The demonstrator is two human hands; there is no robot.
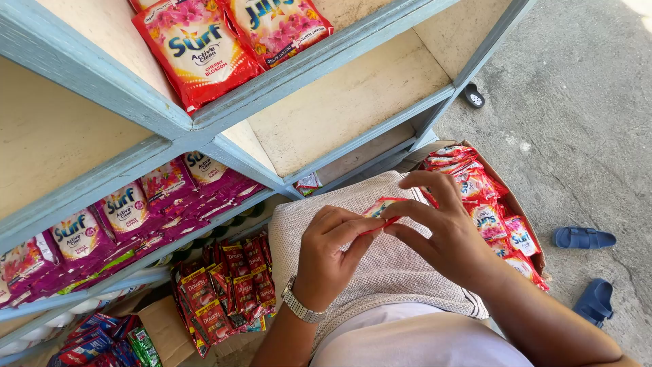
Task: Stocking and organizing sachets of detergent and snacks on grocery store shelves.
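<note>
two hands pinch a small red packet

the left hand [329, 251] and right hand [441, 228] both pinch a thin, shiny red sachet [380, 212] over a bumpy knit cloth [387, 272]. its long side runs left to right, tipped up a little. a cardboard box [523, 211] of more packets sits right. smooth blue shelves [224, 122] stand far left.

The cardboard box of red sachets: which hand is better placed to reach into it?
Probably the right hand: the cardboard box lies directly beside it. The left hand is farther away. Both pinch one red sachet.
</note>
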